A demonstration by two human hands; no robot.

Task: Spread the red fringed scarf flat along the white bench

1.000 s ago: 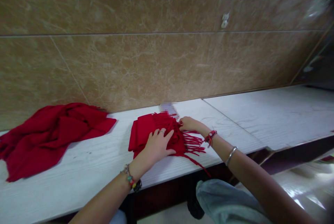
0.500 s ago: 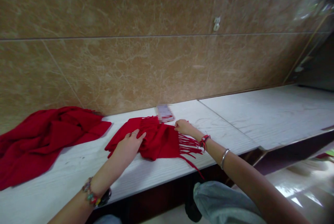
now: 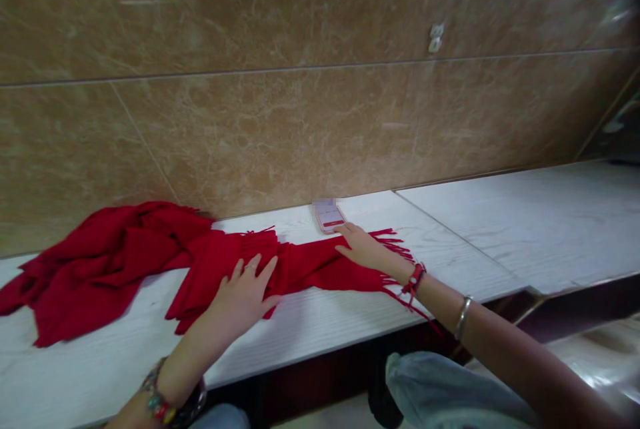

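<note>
A red fringed scarf [image 3: 305,265] stretches across the white bench-like surface, its left part folded in layers and its fringe [image 3: 395,249] spread at the right end. My left hand [image 3: 245,292] rests on the folded part with the fingers spread. Over the right end, near the fringe, lies my right hand [image 3: 363,249], fingers extended and holding nothing. A phone [image 3: 330,215] with a lit screen lies just behind my right fingertips; whether they touch it I cannot tell. Farther left is a heap of crumpled red cloth [image 3: 115,255], up against the folded part.
The white wood-grain surface [image 3: 480,215] runs along a brown marbled wall [image 3: 280,135]. A small white fitting [image 3: 436,37] is fixed on the wall. My knee in light denim [image 3: 445,389] is below the front edge, at the right.
The scarf's right part now lies longer and flatter, with its fringe farther right. My right hand has let go of the edge and opened. The folded part has shifted left against the heap.
</note>
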